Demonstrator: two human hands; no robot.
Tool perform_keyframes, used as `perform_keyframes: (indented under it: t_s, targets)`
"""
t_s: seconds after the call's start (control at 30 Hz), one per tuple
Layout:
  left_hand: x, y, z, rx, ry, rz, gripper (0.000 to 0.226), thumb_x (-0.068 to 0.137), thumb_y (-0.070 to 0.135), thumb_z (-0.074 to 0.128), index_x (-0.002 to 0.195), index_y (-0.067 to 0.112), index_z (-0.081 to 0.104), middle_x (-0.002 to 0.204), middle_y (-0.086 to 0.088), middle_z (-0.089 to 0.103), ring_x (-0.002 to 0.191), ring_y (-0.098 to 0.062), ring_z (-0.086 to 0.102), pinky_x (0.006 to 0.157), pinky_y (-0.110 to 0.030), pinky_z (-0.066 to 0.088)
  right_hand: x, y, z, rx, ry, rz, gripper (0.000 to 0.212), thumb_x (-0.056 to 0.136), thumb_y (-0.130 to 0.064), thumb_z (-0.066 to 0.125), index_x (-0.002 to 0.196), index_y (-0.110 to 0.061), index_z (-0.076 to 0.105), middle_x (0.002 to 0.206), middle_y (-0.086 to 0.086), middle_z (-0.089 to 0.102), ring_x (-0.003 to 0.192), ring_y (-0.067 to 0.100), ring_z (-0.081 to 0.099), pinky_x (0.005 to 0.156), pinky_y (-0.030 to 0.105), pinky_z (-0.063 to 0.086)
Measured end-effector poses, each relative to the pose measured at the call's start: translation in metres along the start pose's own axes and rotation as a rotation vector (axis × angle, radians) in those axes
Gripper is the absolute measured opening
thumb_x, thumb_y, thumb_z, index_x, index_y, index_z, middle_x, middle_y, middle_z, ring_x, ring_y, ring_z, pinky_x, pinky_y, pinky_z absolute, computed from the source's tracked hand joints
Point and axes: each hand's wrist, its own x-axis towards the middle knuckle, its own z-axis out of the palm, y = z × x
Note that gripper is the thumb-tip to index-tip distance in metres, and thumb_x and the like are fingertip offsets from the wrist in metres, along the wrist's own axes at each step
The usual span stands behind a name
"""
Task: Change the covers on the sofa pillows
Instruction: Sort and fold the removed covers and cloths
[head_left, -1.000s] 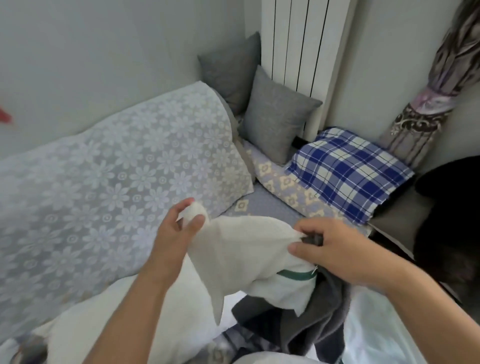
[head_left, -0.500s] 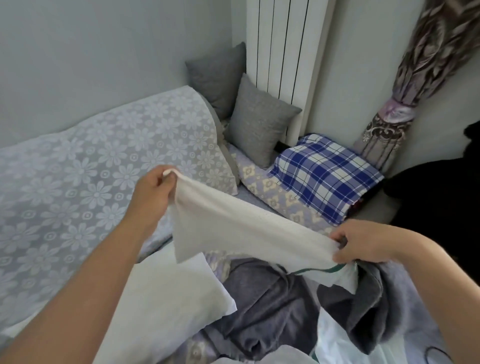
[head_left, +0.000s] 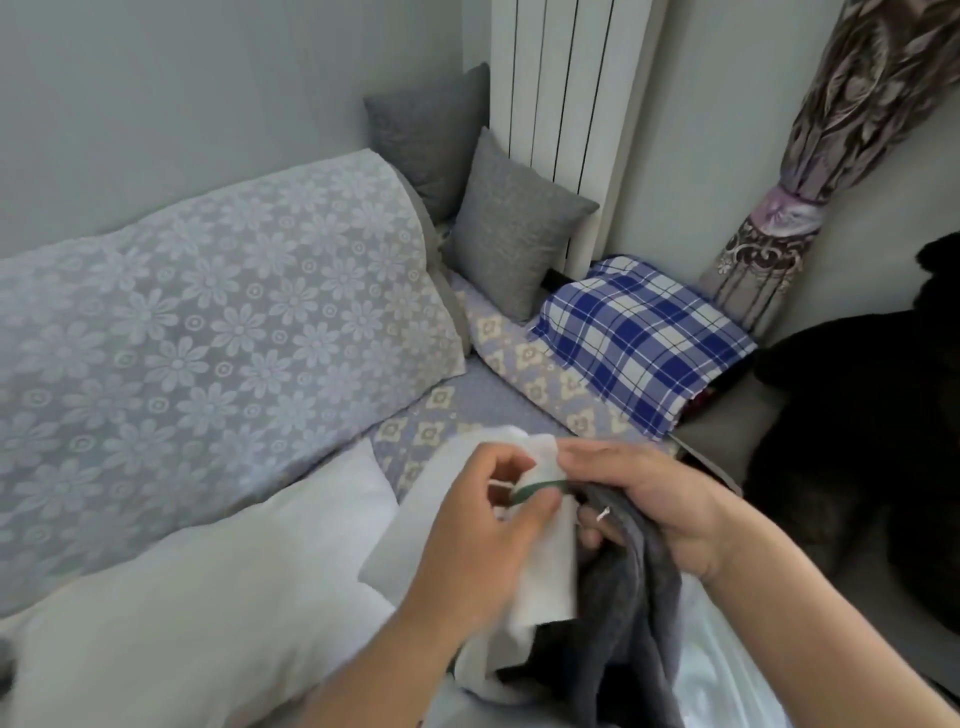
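A white cover with a green trimmed edge hangs folded between my hands above the sofa seat. My left hand pinches its green edge between thumb and fingers. My right hand grips the same white edge together with a dark grey cover, whose small metal zip pull shows by my fingers. A bare white pillow lies on the seat at the lower left. Two grey pillows lean in the far corner, and a blue plaid pillow lies beside them.
A lace flower-patterned throw covers the sofa back on the left. A white radiator stands behind the grey pillows, and a tied patterned curtain hangs at right. Something large and black sits at the right edge.
My hands were spread apart, stretching the white cover wide. They have come together, and the cover now hangs folded between them. The view has tilted downward.
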Motion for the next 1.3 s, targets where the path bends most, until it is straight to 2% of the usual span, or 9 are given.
perform_keyframes:
  t_s: [0.23, 0.33, 0.4, 0.5, 0.6, 0.7, 0.93, 1.07, 1.3]
  targets:
    - [-0.007, -0.023, -0.027, -0.522, 0.102, -0.363, 0.013, 0.089, 0.015, 0.071, 0.096, 0.024, 0.077, 0.105, -0.010, 0.075, 0.090, -0.027, 0.071, 0.080, -0.042, 0.055, 0.000, 0.030, -0.002, 0.093, -0.292, 0.020, 0.049, 0.101, -0.019, 0.046, 0.147, -0.003, 0.043, 0.154, 0.023, 0.039, 0.045, 0.008, 0.049, 0.063, 0.028, 0.052]
    - [-0.010, -0.022, -0.024, -0.518, 0.158, -0.355, 0.008, 0.086, 0.015, 0.073, 0.090, 0.019, 0.078, 0.100, -0.012, 0.076, 0.089, -0.025, 0.073, 0.080, -0.036, 0.058, 0.009, 0.037, 0.010, -0.005, -0.103, 0.041, 0.038, 0.100, -0.015, 0.049, 0.134, -0.001, 0.058, 0.140, 0.017, 0.057, 0.046, 0.009, 0.051, 0.055, 0.025, 0.051]
    - [-0.013, -0.025, -0.021, -0.438, 0.121, -0.354, 0.012, 0.093, 0.011, 0.066, 0.095, 0.015, 0.077, 0.099, -0.011, 0.076, 0.091, -0.026, 0.073, 0.080, -0.036, 0.057, 0.017, 0.042, 0.020, -0.049, 0.133, 0.012, 0.024, 0.092, -0.015, 0.060, 0.109, 0.001, 0.066, 0.107, 0.019, 0.072, 0.048, 0.015, 0.055, 0.047, 0.025, 0.050]
    - [-0.019, -0.027, -0.018, -0.267, 0.032, -0.296, 0.020, 0.098, 0.033, 0.057, 0.094, 0.021, 0.073, 0.094, -0.003, 0.073, 0.091, -0.019, 0.070, 0.080, -0.038, 0.056, 0.025, 0.054, 0.030, -0.091, 0.347, -0.014, 0.013, 0.089, -0.016, 0.069, 0.092, -0.006, 0.062, 0.073, 0.015, 0.064, 0.053, 0.020, 0.058, 0.047, 0.028, 0.050]
    - [-0.019, -0.033, -0.015, 0.133, -0.034, -0.142, 0.021, 0.101, 0.042, 0.055, 0.098, 0.029, 0.071, 0.094, 0.011, 0.070, 0.090, -0.002, 0.066, 0.083, -0.025, 0.052, 0.026, 0.061, 0.032, -0.189, 0.456, -0.026, 0.027, 0.089, -0.034, 0.074, 0.082, -0.010, 0.065, 0.070, 0.012, 0.065, 0.052, 0.019, 0.060, 0.049, 0.030, 0.050]
    - [-0.018, -0.036, -0.007, 0.236, -0.044, -0.093, 0.024, 0.102, 0.032, 0.057, 0.090, 0.017, 0.071, 0.102, 0.010, 0.059, 0.093, -0.002, 0.060, 0.081, -0.019, 0.044, 0.022, 0.058, 0.029, -0.252, 0.509, -0.021, 0.037, 0.086, -0.044, 0.075, 0.071, -0.012, 0.067, 0.069, 0.013, 0.066, 0.055, 0.023, 0.060, 0.056, 0.034, 0.051]
    - [-0.012, -0.034, -0.002, 0.073, 0.054, -0.115, 0.012, 0.096, 0.032, 0.067, 0.099, 0.034, 0.078, 0.090, 0.017, 0.076, 0.087, 0.001, 0.069, 0.083, -0.027, 0.054, 0.015, 0.063, 0.026, -0.090, 0.527, -0.030, 0.027, 0.087, -0.026, 0.076, 0.087, 0.000, 0.069, 0.080, 0.021, 0.071, 0.064, 0.028, 0.067, 0.059, 0.034, 0.056]
    - [-0.006, -0.039, 0.001, -0.005, 0.120, -0.208, 0.011, 0.092, 0.030, 0.071, 0.084, 0.029, 0.078, 0.076, 0.003, 0.075, 0.077, -0.022, 0.071, 0.079, -0.049, 0.059, 0.016, 0.069, 0.024, -0.063, 0.536, -0.021, 0.032, 0.087, -0.023, 0.076, 0.107, 0.001, 0.069, 0.093, 0.022, 0.072, 0.075, 0.030, 0.067, 0.069, 0.039, 0.056]
    - [0.010, -0.038, -0.007, -0.075, 0.080, -0.335, 0.012, 0.094, 0.014, 0.066, 0.086, 0.006, 0.063, 0.083, -0.012, 0.072, 0.072, -0.020, 0.069, 0.063, -0.027, 0.055, 0.020, 0.062, 0.025, -0.057, 0.599, -0.066, 0.012, 0.085, -0.008, 0.076, 0.090, -0.003, 0.066, 0.084, 0.025, 0.070, 0.070, 0.031, 0.065, 0.068, 0.042, 0.056]
